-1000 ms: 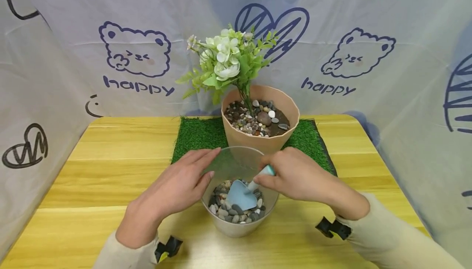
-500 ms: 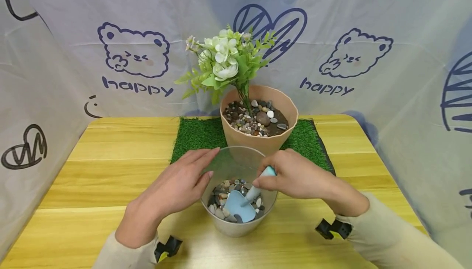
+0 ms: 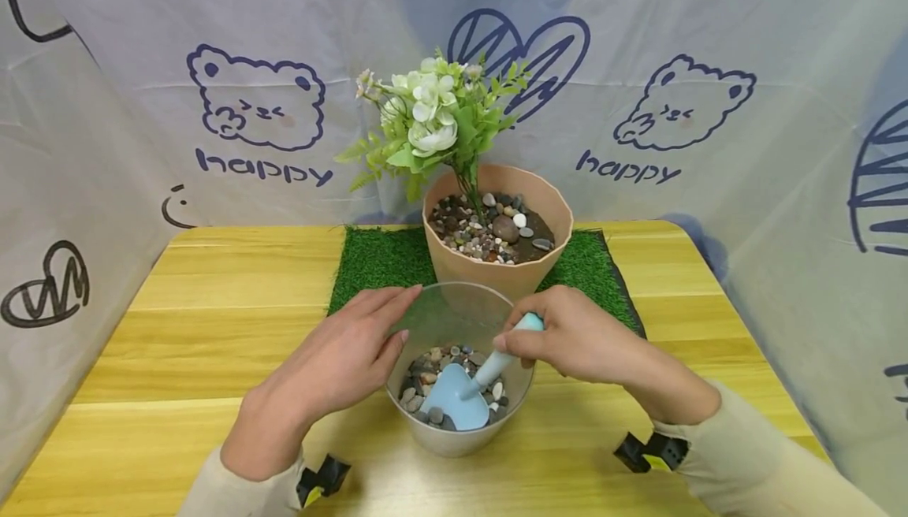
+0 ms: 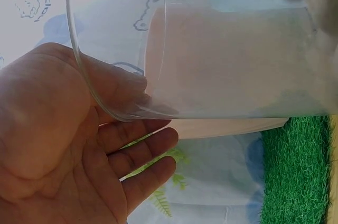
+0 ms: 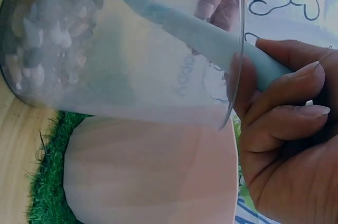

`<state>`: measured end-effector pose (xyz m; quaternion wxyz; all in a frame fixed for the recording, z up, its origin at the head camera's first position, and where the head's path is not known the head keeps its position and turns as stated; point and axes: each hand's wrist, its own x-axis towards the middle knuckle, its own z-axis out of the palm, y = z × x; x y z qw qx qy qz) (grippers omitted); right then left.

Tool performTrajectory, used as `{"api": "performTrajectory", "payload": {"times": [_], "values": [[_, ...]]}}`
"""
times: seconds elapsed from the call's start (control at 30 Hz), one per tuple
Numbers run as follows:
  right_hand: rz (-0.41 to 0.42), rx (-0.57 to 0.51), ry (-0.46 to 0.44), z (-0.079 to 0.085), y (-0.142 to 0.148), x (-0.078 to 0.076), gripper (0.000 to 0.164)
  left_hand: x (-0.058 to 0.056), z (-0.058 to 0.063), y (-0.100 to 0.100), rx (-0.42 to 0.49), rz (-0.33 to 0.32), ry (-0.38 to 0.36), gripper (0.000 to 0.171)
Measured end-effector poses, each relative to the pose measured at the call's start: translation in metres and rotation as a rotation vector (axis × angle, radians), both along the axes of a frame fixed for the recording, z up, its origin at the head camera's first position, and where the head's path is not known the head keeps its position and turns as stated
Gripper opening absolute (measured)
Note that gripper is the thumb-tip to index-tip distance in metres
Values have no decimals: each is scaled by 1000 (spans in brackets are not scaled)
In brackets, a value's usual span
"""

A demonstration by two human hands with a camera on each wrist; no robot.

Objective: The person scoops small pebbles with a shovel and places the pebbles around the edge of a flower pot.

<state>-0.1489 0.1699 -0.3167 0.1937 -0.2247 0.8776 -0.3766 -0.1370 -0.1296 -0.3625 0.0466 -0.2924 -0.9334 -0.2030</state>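
Note:
My right hand [image 3: 578, 336] grips the handle of a light-blue hand trowel [image 3: 461, 407] whose blade rests down among the pebbles. Grey, white and brown pebbles [image 3: 434, 366] cover the bottom of a clear, round container [image 3: 454, 443], and a few lie against the blade's front edge. Through the clear wall in the right wrist view, the trowel's handle [image 5: 198, 34] slants out past the rim. On the container's left side, my left hand [image 3: 333, 355] lies at the rim with fingers extended. The left wrist view shows those fingers [image 4: 145, 152] loosely straight beside the wall.
Behind the container, a peach flowerpot [image 3: 489, 277] holds soil, stones and a bunch of white flowers [image 3: 433, 107]. It stands on a green turf mat [image 3: 379, 261] on the wooden table [image 3: 234, 288]. A printed cloth [image 3: 369, 20] hangs around the back and sides.
The trowel blade has slid toward the front of the container and some pebbles now lie on its edge. My right hand has shifted its grip on the handle. The left hand stays put.

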Motion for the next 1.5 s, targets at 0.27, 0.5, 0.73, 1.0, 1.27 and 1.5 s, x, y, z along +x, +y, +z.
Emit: {"api": "performTrajectory", "payload": {"times": [0.27, 0.5, 0.73, 1.0, 1.27, 1.5], "values": [[-94, -62, -39, 0, 2, 4, 19, 0, 1, 1, -5, 3, -10, 58], [-198, -9, 52, -3, -1, 4, 21, 0, 1, 0, -2, 2, -3, 58], [-92, 250, 414, -7, -22, 12, 18, 0, 2, 0, -2, 1, -11, 58], [28, 262, 371, -3, -24, 15, 19, 0, 1, 0, -5, 4, -26, 58], [47, 231, 239, -3, -22, 18, 15, -1, 1, 0, -7, 11, -29, 58], [11, 199, 189, -4, -21, 16, 17, 0, 1, 0, -9, 12, -31, 58]]}}
